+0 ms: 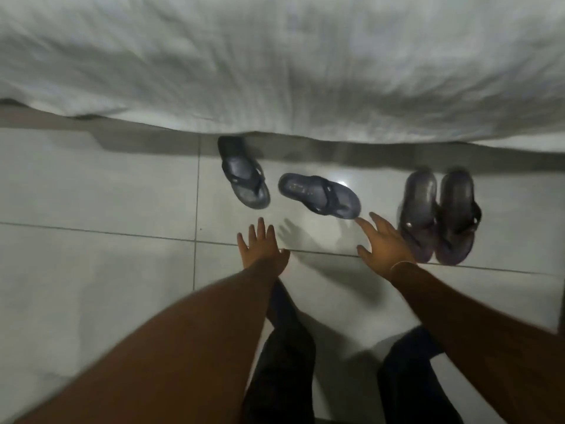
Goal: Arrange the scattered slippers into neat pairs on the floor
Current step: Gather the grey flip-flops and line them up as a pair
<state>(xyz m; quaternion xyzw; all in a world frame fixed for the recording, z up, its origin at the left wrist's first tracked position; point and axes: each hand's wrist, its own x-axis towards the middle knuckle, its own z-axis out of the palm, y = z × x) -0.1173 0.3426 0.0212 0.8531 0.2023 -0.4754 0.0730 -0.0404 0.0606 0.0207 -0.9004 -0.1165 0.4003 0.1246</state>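
Note:
Several dark flip-flop slippers lie on the pale tiled floor. One slipper sits with its heel partly under the bed edge, angled. A second slipper lies skewed to its right. Two more rest side by side at the right as a pair. My left hand is stretched out with fingers spread, just below the first slipper, holding nothing. My right hand is also spread, its fingertips almost touching the toe end of the skewed slipper, beside the paired ones.
A bed with a white wrinkled sheet fills the top of the view and overhangs the floor, casting a shadow. My legs in dark trousers are at the bottom centre.

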